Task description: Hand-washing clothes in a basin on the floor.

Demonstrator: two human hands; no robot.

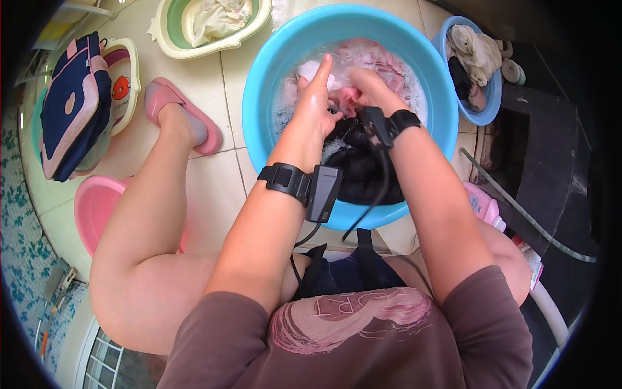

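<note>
A large blue basin holds soapy water and wet laundry. My left hand is inside it, one digit stretched upward and the other fingers bent against a wet pink cloth. My right hand, slightly blurred, is closed on the same cloth, close beside the left. Pale pink fabric floats in suds beyond my hands. On the near side of the basin lies a dark garment, partly hidden by the right wrist's black device. Cloth bunched between the palms is partly hidden.
A green-and-cream basin with pale clothing stands far left. At far right, a small blue basin holds clothes. A navy-and-pink backpack and pink basin are left. A hose and pink bottle lie right.
</note>
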